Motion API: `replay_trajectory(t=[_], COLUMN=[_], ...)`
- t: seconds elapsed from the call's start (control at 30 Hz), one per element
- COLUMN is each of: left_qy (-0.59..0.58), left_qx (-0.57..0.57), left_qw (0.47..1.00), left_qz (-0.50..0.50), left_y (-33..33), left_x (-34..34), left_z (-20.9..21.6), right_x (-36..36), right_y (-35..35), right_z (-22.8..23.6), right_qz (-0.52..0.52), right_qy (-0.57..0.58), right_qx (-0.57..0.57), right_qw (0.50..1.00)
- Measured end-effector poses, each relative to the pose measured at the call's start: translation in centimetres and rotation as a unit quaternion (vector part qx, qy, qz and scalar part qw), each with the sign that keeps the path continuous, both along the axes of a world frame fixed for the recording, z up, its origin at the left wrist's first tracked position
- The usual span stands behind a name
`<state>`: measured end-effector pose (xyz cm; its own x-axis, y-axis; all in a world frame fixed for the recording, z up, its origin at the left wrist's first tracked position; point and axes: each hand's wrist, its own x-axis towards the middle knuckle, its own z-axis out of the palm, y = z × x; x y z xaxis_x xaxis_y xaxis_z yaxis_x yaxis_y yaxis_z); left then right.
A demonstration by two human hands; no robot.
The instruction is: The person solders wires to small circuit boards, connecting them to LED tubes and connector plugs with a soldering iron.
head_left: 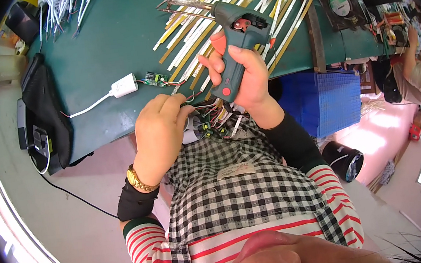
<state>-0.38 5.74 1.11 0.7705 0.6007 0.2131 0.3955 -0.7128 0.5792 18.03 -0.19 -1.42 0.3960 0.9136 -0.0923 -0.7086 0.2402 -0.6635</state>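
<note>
My right hand (253, 72) is wrapped round the handle of a dark green soldering gun (233, 74) with a red button at its base. The gun's thin metal tip points up and left, above the table. My left hand (161, 129) is closed, its fingertips pinching the end of a narrow LED strip (178, 87) beside some thin wires. Just beyond those fingers lies a small green circuit board (154, 79), wired to a white plastic housing (124, 86) with a white cable (91, 106). Wired boards (207, 127) are bunched at the table's edge, below my hands.
Many white and yellow strips (195, 42) lie across the green table (102, 45). White cables (64, 10) sit far left, a black bag (47, 111) left. Rightward are a fan (340, 5), a blue crate (326, 100), a black bin (342, 160) and another person (417, 79).
</note>
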Motion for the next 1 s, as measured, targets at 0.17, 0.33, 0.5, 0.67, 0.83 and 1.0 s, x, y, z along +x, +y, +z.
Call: replay_trajectory(t=[0.17,0.33,0.5,0.67,0.83,1.0], left_qy=[-0.012,-0.049,-0.009,0.032,0.058,0.063], left_qx=[0.062,0.098,0.092,0.127,0.139,0.206], left_qw=[0.995,0.97,0.981,0.982,0.98,0.963], left_qz=[-0.078,-0.218,-0.17,-0.139,-0.132,-0.162], left_y=[0.8,3.2,2.1,0.4,0.6,0.2], left_x=[0.0,-0.4,0.7,1.7,1.5,1.3], left_z=[0.4,0.1,1.0,0.4,0.9,1.3], right_x=[-0.1,0.1,0.0,0.1,0.0,0.0], right_y=[0.1,-0.3,-0.1,0.0,-0.1,-0.5], right_z=[0.1,-0.3,-0.3,-0.2,-0.2,-0.1], right_qz=[-0.003,0.011,0.005,-0.01,0.007,0.014], right_qy=[0.001,-0.024,-0.029,-0.007,-0.014,-0.01], right_qx=[-0.006,-0.004,-0.02,-0.001,-0.026,-0.029], right_qw=[1.0,1.0,0.999,1.0,1.0,0.999])
